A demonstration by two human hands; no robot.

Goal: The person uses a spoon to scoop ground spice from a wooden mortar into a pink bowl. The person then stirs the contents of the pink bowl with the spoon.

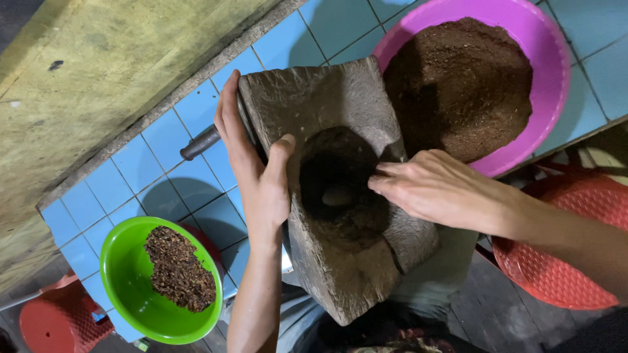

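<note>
At far left a green bowl (134,287) holding a heap of dark dried flakes is sitting on the blue tiled surface (124,173), near the front edge. Next, the left hand (252,167) is lying along the left wall of a rough wooden mortar (327,98), fingers flat against the outside and thumb hooking over the rim, so this grip is clasping the block rather than lifting it. A dark handle (199,142) is poking out behind that hand. The mortar is leaning from the surface toward the person's lap, its hollow facing up. It is looking heavy, stiff and coarse, unlikely to slip; the thick side walls are appearing the soundest places to hold. The right hand (435,189) is resting on the right rim, fingertips (383,176) reaching into the hollow, loosely curled and holding nothing visible. At far right a pink basin (553,85) of brown powder is touching the mortar's upper corner.
</note>
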